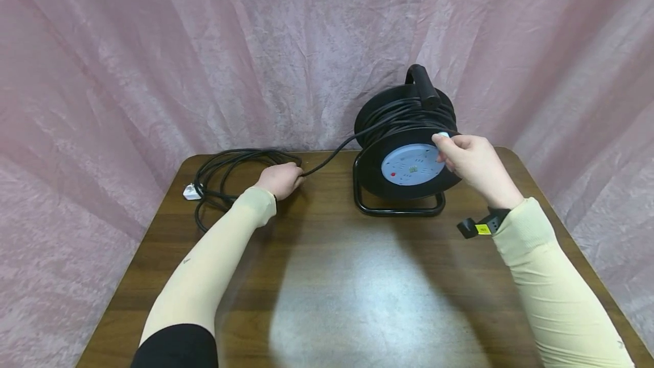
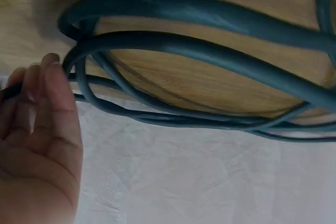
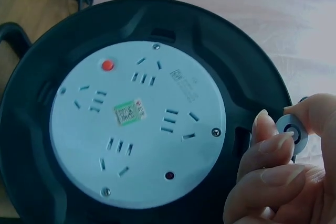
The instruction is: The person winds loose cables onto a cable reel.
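A black cable reel (image 1: 369, 170) stands at the back right of the wooden table, wound with cable and fronted by a pale blue socket panel (image 3: 142, 150). My right hand (image 1: 472, 163) pinches the small grey knob (image 3: 292, 134) near the rim of the reel's front disc, between thumb and fingers. From the drum the black cable (image 1: 332, 157) runs down leftward to my left hand (image 1: 281, 179), which holds it low over the table. Beyond that hand lie loose cable loops (image 1: 204, 172), seen close in the left wrist view beside my fingers (image 2: 59, 87).
A white plug (image 1: 192, 192) lies by the loops near the table's left edge. The reel has a black tube stand (image 1: 398, 212) and a top handle (image 1: 424, 87). Pink curtain (image 1: 306, 44) hangs close behind the table (image 1: 332, 288).
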Available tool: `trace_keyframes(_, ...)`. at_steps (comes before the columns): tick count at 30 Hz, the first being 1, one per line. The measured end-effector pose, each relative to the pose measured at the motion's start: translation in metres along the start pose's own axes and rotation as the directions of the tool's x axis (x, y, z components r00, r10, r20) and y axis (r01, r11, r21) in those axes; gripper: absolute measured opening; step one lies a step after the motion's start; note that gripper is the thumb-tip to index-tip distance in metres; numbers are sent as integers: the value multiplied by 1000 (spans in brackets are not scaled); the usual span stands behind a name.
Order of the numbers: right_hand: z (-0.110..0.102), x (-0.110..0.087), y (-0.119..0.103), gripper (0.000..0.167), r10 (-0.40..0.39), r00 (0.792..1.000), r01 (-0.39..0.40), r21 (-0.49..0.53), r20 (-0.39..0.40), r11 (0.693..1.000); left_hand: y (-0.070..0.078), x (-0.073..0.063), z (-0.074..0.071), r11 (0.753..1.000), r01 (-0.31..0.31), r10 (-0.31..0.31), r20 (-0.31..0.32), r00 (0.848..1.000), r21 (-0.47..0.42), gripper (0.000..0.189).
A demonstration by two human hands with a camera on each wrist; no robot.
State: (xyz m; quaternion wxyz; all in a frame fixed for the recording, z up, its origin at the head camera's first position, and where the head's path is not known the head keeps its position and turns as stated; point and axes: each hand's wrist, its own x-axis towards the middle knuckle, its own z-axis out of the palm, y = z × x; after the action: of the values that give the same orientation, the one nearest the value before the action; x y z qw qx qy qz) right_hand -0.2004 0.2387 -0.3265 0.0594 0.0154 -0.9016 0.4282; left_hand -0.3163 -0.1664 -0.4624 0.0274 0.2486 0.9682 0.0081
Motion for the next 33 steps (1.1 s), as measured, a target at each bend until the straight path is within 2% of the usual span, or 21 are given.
trace_keyframes(4, -3, -1, 5, 70, 9, 1000, -9, 0, 0, 1000, -1, 1, -1, 999, 8, -8, -17, 1000, -31, 39)
trace_keyframes(10, -6, -1, 8, 67, 2, 1000, -3, -13, -13, 1000, 2, 3, -8, 995, 52, -53, -4, 999, -88, 38)
trace_keyframes(16, -10, -1, 8, 68, 1, 1000, -2, -41, -14, 999, 1, 5, -13, 980, 108, -109, 0, 994, -169, 41)
trace_keyframes(21, -12, -2, 13, 68, 24, 1000, -24, -48, -8, 999, 3, 5, -11, 983, 94, -98, -14, 995, -155, 41)
trace_keyframes(28, -13, -3, 17, 70, 54, 999, -54, -45, -10, 998, 8, 7, -7, 986, 90, -101, -76, 992, -144, 42)
trace_keyframes(33, -14, -4, 20, 70, 79, 997, -78, -48, 20, 996, 13, 7, -6, 983, 95, -109, -84, 991, -155, 40)
